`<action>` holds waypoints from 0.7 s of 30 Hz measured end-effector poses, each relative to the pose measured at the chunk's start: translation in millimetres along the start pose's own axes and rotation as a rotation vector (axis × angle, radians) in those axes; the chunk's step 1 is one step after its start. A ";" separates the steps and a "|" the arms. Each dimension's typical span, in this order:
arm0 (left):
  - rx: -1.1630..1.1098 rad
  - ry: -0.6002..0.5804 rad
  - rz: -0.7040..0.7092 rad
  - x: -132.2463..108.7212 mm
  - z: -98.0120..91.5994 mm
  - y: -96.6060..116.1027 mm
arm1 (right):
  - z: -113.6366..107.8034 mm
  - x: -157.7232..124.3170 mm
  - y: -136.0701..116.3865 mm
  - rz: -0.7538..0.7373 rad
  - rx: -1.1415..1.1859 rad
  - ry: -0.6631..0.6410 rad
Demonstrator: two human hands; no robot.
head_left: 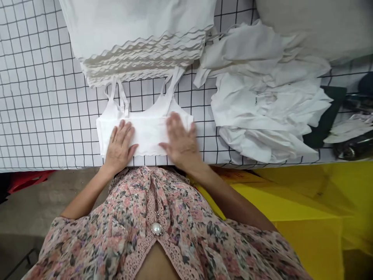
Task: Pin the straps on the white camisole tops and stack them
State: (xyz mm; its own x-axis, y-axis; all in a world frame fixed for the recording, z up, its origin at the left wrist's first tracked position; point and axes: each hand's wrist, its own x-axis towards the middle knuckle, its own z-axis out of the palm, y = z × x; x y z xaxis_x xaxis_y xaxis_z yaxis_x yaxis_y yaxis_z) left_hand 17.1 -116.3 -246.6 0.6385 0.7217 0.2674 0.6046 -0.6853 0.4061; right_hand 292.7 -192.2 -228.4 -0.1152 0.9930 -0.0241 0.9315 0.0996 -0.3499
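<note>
A white bralette-style top (145, 134) lies flat on the grid-patterned table cover (43, 97), its scalloped hem toward me and its thin straps pointing away. My left hand (119, 147), with a ring on one finger, rests flat on the left part of the top. My right hand (180, 140), slightly blurred, lies flat on its right part. Neither hand grips the fabric. Just beyond the straps is a stack of folded white garments (136, 39) with wavy scalloped edges. One strap end touches the stack.
A heap of crumpled white garments (268, 97) lies on the table to the right. A grey sack (314, 23) sits at the far top right, and dark objects (349, 144) lie at the right edge. A yellow sheet (305, 202) lies below the table edge on the right, above a concrete floor (37, 202).
</note>
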 end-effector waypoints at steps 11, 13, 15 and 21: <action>0.007 -0.113 -0.135 -5.9 5.6 -27.2 | 14.3 -2.8 0.3 0.041 -0.110 -0.074; 0.032 -0.109 -0.189 -8.7 0.8 -27.8 | 17.1 -5.2 3.8 0.175 -0.117 -0.009; 0.037 -0.112 -0.199 -3.2 2.5 -21.0 | 18.4 0.3 0.4 0.205 -0.114 0.037; -0.017 -0.168 -0.148 16.2 18.6 -5.6 | 33.0 23.5 -25.0 0.145 -0.066 0.011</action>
State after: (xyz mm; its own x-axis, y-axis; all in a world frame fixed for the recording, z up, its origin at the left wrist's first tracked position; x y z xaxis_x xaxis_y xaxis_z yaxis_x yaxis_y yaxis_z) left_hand 32.9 -102.7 -260.8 0.6144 0.7871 0.0553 0.6903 -0.5701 0.4455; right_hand 255.4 -173.5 -251.1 0.0257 0.9979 -0.0598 0.9588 -0.0416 -0.2812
